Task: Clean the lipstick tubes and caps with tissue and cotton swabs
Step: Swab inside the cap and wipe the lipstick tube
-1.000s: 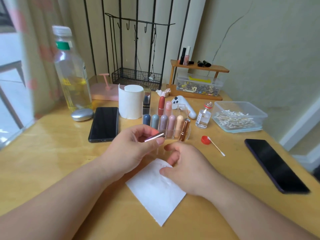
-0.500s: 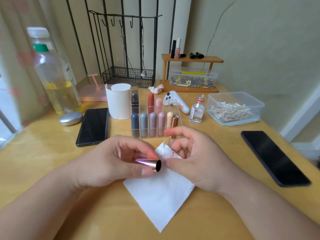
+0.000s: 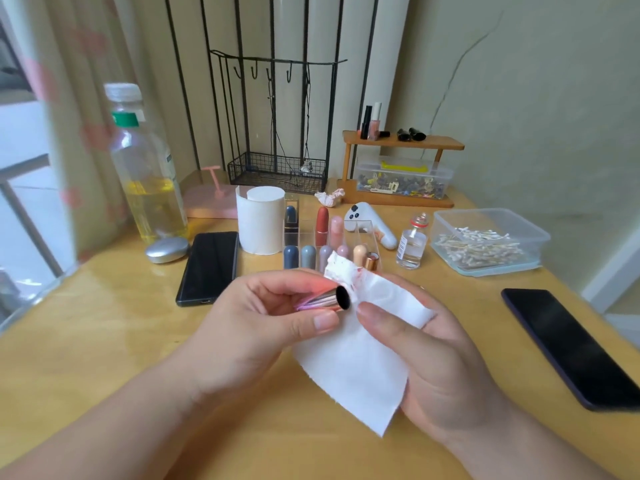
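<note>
A cap [image 3: 327,298] was pinched between thumb and fingers of the left hand [image 3: 263,323]; a tissue [image 3: 349,372] was held under the thumb of the upturned right hand [image 3: 443,368].

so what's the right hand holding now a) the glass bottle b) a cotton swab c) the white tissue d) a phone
c: the right hand grips the white tissue, its red-smeared corner beside the open end of the metallic cap in the left hand.
</note>
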Action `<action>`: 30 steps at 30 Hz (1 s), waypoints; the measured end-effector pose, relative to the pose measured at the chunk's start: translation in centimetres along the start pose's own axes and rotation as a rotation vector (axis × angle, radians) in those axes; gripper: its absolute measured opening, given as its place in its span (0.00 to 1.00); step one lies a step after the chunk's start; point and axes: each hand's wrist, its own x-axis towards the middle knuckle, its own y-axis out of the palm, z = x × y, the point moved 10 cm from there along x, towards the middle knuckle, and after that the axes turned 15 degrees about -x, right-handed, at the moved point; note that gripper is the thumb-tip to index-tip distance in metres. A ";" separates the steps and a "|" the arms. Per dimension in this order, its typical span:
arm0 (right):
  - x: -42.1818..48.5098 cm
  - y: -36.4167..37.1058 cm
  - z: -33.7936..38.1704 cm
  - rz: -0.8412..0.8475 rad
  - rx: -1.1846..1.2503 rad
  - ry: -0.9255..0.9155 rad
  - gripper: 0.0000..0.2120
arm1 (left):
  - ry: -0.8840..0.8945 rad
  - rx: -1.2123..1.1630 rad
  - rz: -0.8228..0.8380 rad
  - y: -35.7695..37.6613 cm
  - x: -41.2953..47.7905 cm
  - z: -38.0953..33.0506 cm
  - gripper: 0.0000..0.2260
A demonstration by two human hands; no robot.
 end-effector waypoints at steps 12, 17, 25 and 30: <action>0.5 -1.7 -0.3 -0.133 -0.255 0.044 0.17 | -0.099 0.086 0.049 0.0 -0.1 1.5 0.15; 0.5 -1.1 -0.6 -0.059 -0.161 0.068 0.13 | -0.158 0.091 0.036 -0.5 -0.1 2.0 0.12; -0.2 -2.8 3.9 -0.260 -0.728 -0.234 0.03 | -0.053 0.096 -0.013 -1.2 0.3 0.8 0.11; -1.1 0.4 5.4 -0.143 -1.018 -0.534 0.08 | -0.105 0.170 0.037 -1.3 0.2 1.3 0.17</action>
